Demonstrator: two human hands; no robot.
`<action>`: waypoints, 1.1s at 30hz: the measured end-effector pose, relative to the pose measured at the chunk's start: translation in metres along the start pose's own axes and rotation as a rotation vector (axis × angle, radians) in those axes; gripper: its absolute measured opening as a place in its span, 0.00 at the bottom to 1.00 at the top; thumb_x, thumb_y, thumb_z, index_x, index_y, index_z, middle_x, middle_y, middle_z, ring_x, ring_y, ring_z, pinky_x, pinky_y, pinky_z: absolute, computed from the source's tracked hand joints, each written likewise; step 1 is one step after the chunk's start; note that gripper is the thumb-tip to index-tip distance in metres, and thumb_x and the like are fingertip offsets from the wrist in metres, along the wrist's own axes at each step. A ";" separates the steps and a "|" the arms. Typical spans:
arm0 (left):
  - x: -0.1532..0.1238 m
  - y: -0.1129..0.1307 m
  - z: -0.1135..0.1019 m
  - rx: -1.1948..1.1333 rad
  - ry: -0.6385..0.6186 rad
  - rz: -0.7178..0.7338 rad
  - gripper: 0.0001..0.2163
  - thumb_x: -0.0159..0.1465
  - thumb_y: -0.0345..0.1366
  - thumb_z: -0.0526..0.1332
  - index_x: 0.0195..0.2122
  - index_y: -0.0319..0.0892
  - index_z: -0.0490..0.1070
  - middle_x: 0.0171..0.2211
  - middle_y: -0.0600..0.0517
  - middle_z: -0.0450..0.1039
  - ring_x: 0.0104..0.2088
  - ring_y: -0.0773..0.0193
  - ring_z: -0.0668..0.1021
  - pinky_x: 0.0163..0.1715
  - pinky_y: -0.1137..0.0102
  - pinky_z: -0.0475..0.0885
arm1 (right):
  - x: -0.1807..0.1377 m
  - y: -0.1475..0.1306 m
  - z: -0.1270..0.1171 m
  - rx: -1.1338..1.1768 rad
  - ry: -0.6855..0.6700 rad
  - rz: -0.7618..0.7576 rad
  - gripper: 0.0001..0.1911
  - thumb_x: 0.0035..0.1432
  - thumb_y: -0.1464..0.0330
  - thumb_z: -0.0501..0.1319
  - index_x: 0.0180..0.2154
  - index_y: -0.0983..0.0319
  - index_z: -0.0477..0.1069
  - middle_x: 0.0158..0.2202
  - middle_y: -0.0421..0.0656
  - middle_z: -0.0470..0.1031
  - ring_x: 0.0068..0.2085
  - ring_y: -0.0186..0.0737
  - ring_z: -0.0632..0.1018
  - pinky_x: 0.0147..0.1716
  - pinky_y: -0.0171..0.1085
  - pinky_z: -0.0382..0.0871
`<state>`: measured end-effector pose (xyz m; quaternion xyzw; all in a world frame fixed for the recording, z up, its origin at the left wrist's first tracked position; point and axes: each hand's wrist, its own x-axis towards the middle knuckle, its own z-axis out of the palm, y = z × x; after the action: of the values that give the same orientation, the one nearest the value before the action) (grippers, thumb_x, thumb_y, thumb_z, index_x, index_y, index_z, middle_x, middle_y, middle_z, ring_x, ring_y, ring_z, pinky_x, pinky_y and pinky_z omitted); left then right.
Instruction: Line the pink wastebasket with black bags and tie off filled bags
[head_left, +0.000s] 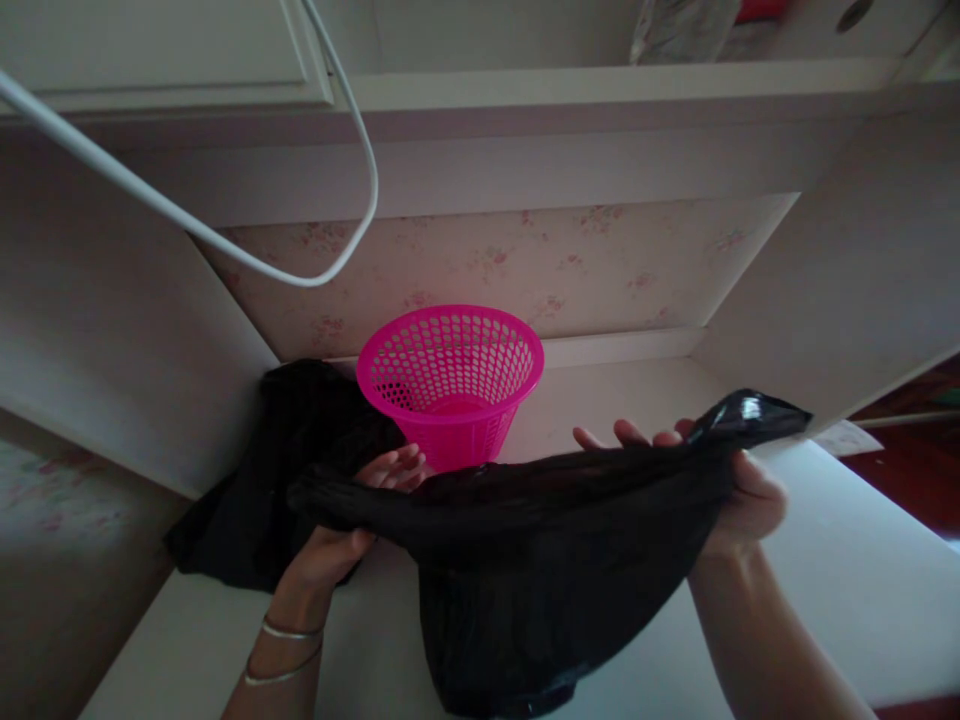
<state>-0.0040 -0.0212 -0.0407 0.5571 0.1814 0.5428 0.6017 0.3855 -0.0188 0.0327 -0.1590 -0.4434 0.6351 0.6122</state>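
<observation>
A black plastic bag [555, 570] hangs stretched between my two hands above the white surface. My left hand [330, 550] holds its left top corner, with the fingers behind the plastic and the thumb in front. At the other end, my right hand [754, 505] grips the right top corner, and a shiny tip of plastic sticks out past it. Several right fingertips show above the bag's rim; the rest of those fingers is hidden. Just beyond the bag stands a pink perforated basket [450, 410], upright, its lower part partly covered by the bag.
A dark heap of black plastic or cloth [292, 470] lies left of the basket. Overhead, a white cable [277, 270] loops down in front of a cabinet shelf [525, 95]. Side panels flank the white surface [840, 590], and floral wallpaper [487, 260] covers the back.
</observation>
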 end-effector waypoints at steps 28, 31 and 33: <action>0.063 -0.013 0.116 0.175 0.335 -0.466 0.07 0.53 0.31 0.67 0.34 0.42 0.79 0.36 0.50 0.82 0.42 0.52 0.80 0.48 0.58 0.72 | 0.009 0.031 0.050 -0.137 -0.129 0.157 0.08 0.64 0.68 0.68 0.36 0.59 0.69 0.32 0.39 0.76 0.25 0.32 0.76 0.22 0.31 0.69; 0.068 -0.014 0.118 0.228 0.315 -0.447 0.04 0.53 0.29 0.63 0.29 0.42 0.76 0.31 0.51 0.79 0.39 0.54 0.79 0.46 0.60 0.72 | 0.011 0.026 0.056 -0.338 -0.275 0.076 0.11 0.67 0.64 0.65 0.32 0.62 0.73 0.36 0.46 0.78 0.32 0.35 0.78 0.31 0.34 0.74; 0.070 -0.014 0.117 0.297 0.184 -0.407 0.02 0.54 0.30 0.63 0.27 0.43 0.75 0.29 0.51 0.78 0.38 0.53 0.79 0.46 0.58 0.73 | 0.014 0.021 0.063 -0.477 -0.435 0.029 0.12 0.70 0.64 0.63 0.33 0.62 0.77 0.38 0.48 0.79 0.38 0.37 0.80 0.39 0.35 0.75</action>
<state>0.1228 -0.0136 0.0111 0.5398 0.4213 0.4265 0.5909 0.3225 -0.0262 0.0563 -0.1649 -0.6979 0.5410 0.4394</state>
